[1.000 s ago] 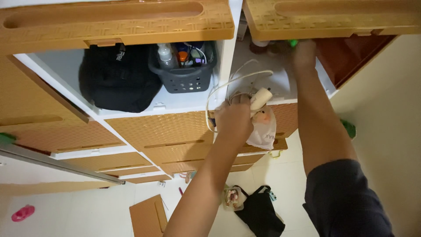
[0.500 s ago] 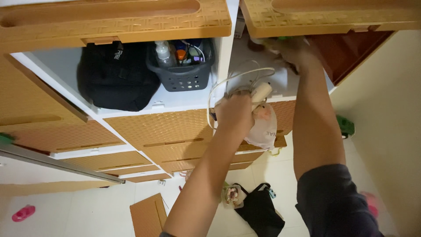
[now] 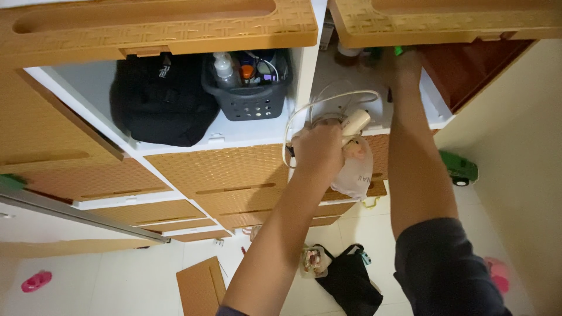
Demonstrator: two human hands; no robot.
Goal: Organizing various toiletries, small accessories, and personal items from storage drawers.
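My left hand (image 3: 319, 151) is closed around a cream-coloured device with a looped white cord (image 3: 328, 105) and a small white plastic bag (image 3: 353, 172) hanging below it, at the front edge of the open cabinet. My right hand (image 3: 403, 64) reaches deep into the right compartment (image 3: 436, 111), fingers around something green that is mostly hidden under the lifted orange door (image 3: 445, 23).
In the left compartment sit a black backpack (image 3: 161, 99) and a grey perforated basket (image 3: 249, 93) of bottles. Orange woven-pattern drawers (image 3: 211, 175) lie below. On the floor are a black bag (image 3: 348, 284), a cardboard piece (image 3: 202, 287), a green toy truck (image 3: 459, 168) and pink items.
My right hand pulled back slightly, then pushed in again under the raised door. My left hand kept its hold and barely shifted. The camera view drifted a little.
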